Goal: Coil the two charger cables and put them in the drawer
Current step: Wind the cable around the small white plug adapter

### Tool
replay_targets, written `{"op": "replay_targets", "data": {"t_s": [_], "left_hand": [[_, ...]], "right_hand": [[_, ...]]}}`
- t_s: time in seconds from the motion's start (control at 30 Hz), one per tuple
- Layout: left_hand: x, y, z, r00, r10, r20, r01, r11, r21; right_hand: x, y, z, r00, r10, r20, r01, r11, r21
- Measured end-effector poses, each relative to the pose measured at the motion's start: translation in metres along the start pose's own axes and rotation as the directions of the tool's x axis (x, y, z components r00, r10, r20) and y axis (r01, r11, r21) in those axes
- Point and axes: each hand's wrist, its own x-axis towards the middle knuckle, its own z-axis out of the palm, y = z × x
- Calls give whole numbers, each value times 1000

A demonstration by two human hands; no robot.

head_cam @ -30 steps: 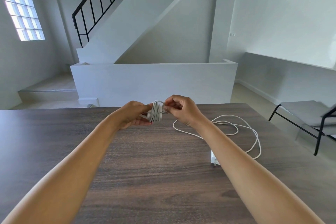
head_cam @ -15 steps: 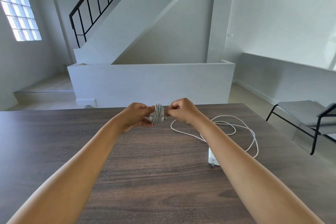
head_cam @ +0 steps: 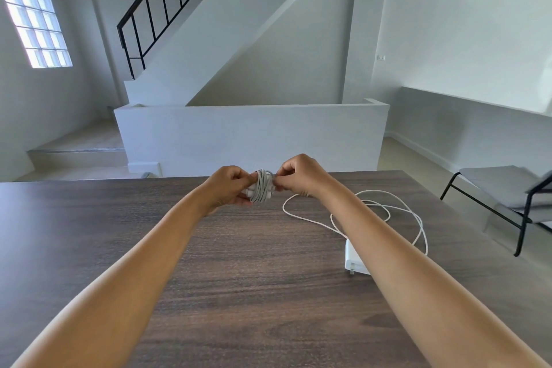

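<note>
A white charger wound tightly with its own grey-white cable (head_cam: 261,190) is held above the far part of the dark wooden table (head_cam: 239,278). My left hand (head_cam: 228,187) grips its left side. My right hand (head_cam: 298,175) pinches the cable at its right side. A second white cable (head_cam: 385,212) lies in loose loops on the table to the right, running to its white power adapter (head_cam: 354,257), partly hidden by my right forearm. No drawer is in view.
A grey chair with a black metal frame (head_cam: 507,197) stands off the table's right edge. Beyond the far edge is a low white wall (head_cam: 251,134) and a staircase with a black railing (head_cam: 167,6).
My right hand closed in against the bundle and the last free loop of cable was drawn tight onto it. The loose cable on the table has not moved.
</note>
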Motion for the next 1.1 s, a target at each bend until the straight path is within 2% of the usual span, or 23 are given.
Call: {"op": "replay_targets", "data": {"t_s": [0.2,0.37,0.57,0.7,0.9,1.1], "left_hand": [[5,-4,3,997,3,-80,-6,1000,-30],[4,-4,5,999,-18,-47,13,994,-106],[3,-3,4,1000,-24,-12,22,986,-162],[3,-3,2,1000,-18,7,18,991,-130],[3,-6,1,998,-21,57,30,984,-174],[3,-4,0,998,-15,69,27,985,-172]], "right_hand": [[0,1,0,999,-22,27,22,1000,-4],[0,3,0,1000,-9,27,9,1000,19],[4,9,5,998,58,-6,-55,970,239],[4,9,9,996,83,19,-85,961,265],[3,7,7,988,138,65,-152,926,346],[4,8,7,978,205,25,-194,870,453]]}}
